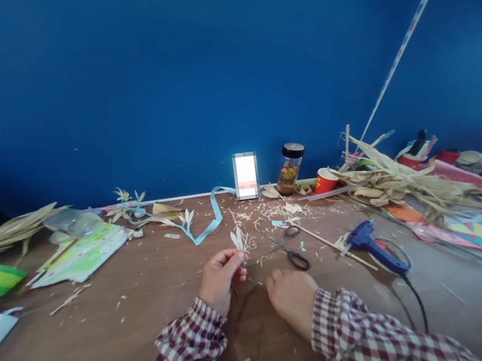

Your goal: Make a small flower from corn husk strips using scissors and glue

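Observation:
My left hand (223,276) pinches a small pale flower of husk-like petals (237,241) between thumb and fingertips, its petals pointing up and away from me. To its right, my right hand (293,298) rests low over the table, back up, with the fingers curled under; what they hold, if anything, is hidden. Just beyond the right hand lies a pair of scissors with black handles (298,260), blades spread. A light blue ribbon (208,229) with a similar pale flower (186,219) at its end lies farther off to the left.
A blue glue gun (369,242) with a black cord and a thin wooden stick (322,239) lie at right. Shavings (262,208) litter the brown table (111,337). Behind stand a black-lidded jar (290,174) and a red cup (325,180). Dried husks (381,178) pile up on the right.

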Action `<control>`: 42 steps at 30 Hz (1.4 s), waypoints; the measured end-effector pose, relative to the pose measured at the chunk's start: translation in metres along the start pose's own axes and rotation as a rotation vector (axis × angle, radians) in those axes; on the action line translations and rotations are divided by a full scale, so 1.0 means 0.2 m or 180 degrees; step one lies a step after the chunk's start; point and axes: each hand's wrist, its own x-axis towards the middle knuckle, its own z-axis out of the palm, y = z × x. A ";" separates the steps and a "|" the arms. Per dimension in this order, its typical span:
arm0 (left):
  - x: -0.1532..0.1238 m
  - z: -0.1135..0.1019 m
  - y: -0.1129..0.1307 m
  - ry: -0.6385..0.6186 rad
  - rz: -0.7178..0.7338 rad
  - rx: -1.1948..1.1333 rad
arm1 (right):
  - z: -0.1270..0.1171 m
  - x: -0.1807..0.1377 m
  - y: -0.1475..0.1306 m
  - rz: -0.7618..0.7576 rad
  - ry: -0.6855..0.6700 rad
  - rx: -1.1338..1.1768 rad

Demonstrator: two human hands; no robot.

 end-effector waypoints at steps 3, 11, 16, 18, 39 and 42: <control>0.00 0.00 0.00 -0.0030 -0.0017 -0.0015 | -0.03 0.00 0.06 0.0018 -0.0071 0.0227; 0.00 0.00 0.01 0.0009 0.0002 0.0041 | -0.19 -0.02 0.23 -0.0128 -0.0223 0.0680; 0.00 -0.01 0.01 0.0115 0.0125 0.0065 | -0.17 -0.04 0.18 -0.0540 -0.0283 0.0514; 0.00 -0.01 0.01 0.0112 0.0137 0.0068 | -0.14 -0.03 0.13 -0.0587 -0.0353 0.0255; -0.01 0.01 0.00 0.0044 -0.0039 0.0013 | 0.03 0.21 0.24 0.0529 -0.0178 0.6194; -0.01 0.01 -0.01 -0.0034 -0.0031 0.0024 | 0.03 0.23 0.22 0.0583 -0.0222 0.6570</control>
